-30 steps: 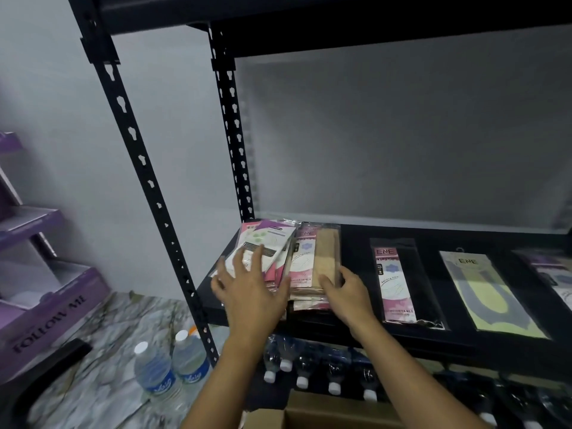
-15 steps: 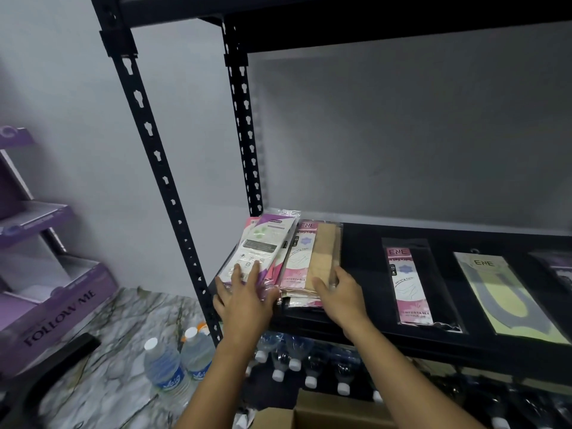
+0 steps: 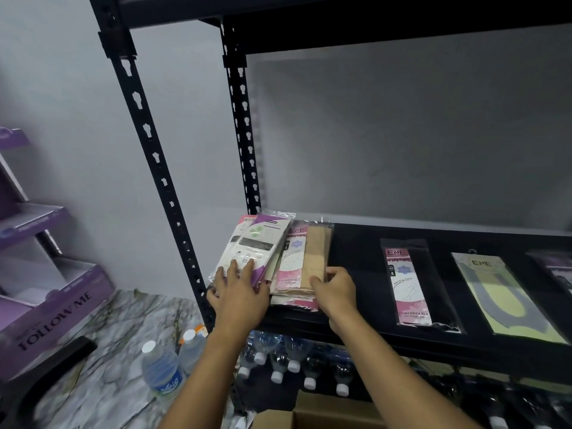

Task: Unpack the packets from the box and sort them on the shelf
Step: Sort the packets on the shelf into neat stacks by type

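Two packet stacks lie side by side at the left end of the black shelf (image 3: pixel 356 243). My left hand (image 3: pixel 240 297) rests with straight, spread fingers on the near end of the white and purple packet stack (image 3: pixel 257 243). My right hand (image 3: pixel 335 292) holds the near right corner of the pink and beige packet stack (image 3: pixel 305 258), its fingers curled over the edge. Further right lie a pink-and-black ENE packet (image 3: pixel 408 286), a yellow-green ENE packet (image 3: pixel 501 298) and a purple packet (image 3: pixel 557 267), cut off by the frame. The open cardboard box (image 3: pixel 325 419) shows at the bottom edge.
The black perforated shelf upright (image 3: pixel 154 156) stands just left of my left hand. Water bottles (image 3: pixel 162 371) stand on the marble floor, and several more bottles (image 3: pixel 294 357) fill the shelf below. A purple FOLLOW ME display box (image 3: pixel 52 317) sits at the left.
Both hands have slid back toward the near ends of the two stacks. The stacks sit where they were, slightly more squared.
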A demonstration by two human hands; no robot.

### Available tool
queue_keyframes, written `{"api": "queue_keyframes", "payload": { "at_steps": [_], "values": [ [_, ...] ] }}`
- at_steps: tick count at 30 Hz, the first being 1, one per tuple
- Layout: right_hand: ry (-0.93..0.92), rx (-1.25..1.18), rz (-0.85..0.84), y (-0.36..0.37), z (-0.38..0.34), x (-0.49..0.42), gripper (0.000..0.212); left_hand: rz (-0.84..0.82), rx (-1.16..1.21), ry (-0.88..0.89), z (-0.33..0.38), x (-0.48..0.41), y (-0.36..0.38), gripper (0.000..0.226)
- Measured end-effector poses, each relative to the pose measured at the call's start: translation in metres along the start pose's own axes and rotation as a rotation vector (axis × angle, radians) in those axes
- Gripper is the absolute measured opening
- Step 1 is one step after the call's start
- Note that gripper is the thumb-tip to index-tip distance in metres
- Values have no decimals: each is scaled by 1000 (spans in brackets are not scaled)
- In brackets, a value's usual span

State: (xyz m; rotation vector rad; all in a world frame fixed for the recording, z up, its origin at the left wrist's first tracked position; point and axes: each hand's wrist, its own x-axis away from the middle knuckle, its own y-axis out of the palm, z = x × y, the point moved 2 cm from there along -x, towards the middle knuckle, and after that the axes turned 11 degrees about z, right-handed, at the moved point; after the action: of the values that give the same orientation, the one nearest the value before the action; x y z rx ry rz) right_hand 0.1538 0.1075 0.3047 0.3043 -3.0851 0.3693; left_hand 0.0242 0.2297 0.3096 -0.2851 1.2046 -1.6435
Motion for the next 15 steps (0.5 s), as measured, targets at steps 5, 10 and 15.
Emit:
{"api": "queue_keyframes", "payload": {
  "at_steps": [5,10,15],
  "values": [
    [48,-58,47,-13,0,-3,30,82,-4,69,10,6,2,57],
    [111,-190,57,-34,5,-1,41,174,147,212,39,31,4,45],
    [93,-241,125,-64,16,-1,41,-27,216,510,84,60,29,55]
  ]
}}
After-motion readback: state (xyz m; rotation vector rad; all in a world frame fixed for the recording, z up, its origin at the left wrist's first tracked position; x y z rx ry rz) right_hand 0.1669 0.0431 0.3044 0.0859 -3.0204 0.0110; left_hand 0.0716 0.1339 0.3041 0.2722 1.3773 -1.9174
